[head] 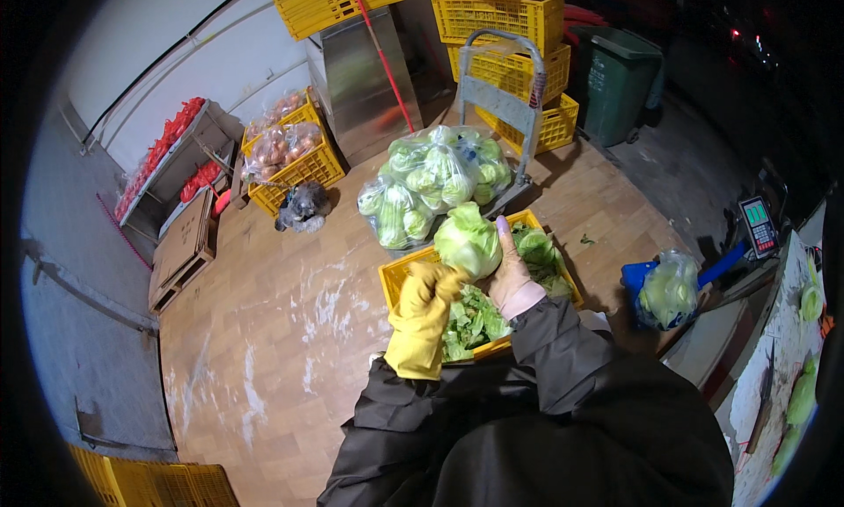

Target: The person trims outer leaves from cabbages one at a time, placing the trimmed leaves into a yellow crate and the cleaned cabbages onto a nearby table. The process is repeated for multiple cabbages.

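A pale green head of lettuce (467, 240) is held above a yellow plastic crate (389, 279). My right hand (514, 269), in a thin pale glove, grips the head from its right side with the thumb up. My left hand (425, 302) wears a yellow work glove. Its curled fingers are at the near left side of the head, blurred, and whether they pinch a leaf cannot be made out. Loose lettuce leaves (471, 319) fill the crate below, partly hidden by both hands.
Bagged lettuces (432, 174) lie on a platform trolley (498, 88) beyond the crate. Left of it are a small grey dog (304, 207) and a crate of bagged onions (297, 170). A scale (758, 227) with a bag stands right. Behind are stacked yellow crates (501, 19) and a green bin (616, 85).
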`<state>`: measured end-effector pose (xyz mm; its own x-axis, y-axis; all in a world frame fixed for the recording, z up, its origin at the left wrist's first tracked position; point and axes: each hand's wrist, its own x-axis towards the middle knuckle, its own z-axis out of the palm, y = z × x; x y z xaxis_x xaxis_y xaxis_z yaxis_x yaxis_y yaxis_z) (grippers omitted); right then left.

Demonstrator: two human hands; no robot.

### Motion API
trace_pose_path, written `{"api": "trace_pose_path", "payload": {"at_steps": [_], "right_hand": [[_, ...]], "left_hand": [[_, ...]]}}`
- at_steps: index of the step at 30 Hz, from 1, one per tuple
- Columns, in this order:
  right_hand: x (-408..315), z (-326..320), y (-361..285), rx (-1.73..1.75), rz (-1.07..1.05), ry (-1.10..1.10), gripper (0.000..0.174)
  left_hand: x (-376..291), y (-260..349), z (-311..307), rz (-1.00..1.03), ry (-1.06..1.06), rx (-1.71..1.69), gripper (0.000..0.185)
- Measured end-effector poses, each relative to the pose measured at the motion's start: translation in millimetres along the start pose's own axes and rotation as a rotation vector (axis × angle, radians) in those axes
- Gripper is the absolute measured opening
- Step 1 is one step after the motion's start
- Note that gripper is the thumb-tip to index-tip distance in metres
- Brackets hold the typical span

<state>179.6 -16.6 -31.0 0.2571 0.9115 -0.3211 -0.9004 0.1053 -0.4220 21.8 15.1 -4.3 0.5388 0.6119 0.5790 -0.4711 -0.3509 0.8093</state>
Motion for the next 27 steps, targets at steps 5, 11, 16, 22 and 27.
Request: {"api": "trace_pose_path", "payload": {"at_steps": [5,11,16,22,27], "right_hand": [[-9,10,-15,0.142,0.196,-0.219,0.056],[-13,18,-14,0.156,0.318,-0.251,0.057],[-6,15,-12,0.088,0.372,-0.393,0.062],[-15,28,-12,-0.433,0.371,-0.146,0.06],[-42,56,-19,-1.611,-0.28,-0.108,0.068]], "left_hand": [[-5,17,-8,-0.331,0.001,0.249,0.02],[6,42,-5,-0.618,0.507,-0.105,0.017],[15,16,-23,-0.425,0.57,0.004,0.051],[-22,-31,-42,-0.678,0.384,-0.489,0.061],[-36,-52,-49,-0.711,0.546,-0.874,0.057]]}}
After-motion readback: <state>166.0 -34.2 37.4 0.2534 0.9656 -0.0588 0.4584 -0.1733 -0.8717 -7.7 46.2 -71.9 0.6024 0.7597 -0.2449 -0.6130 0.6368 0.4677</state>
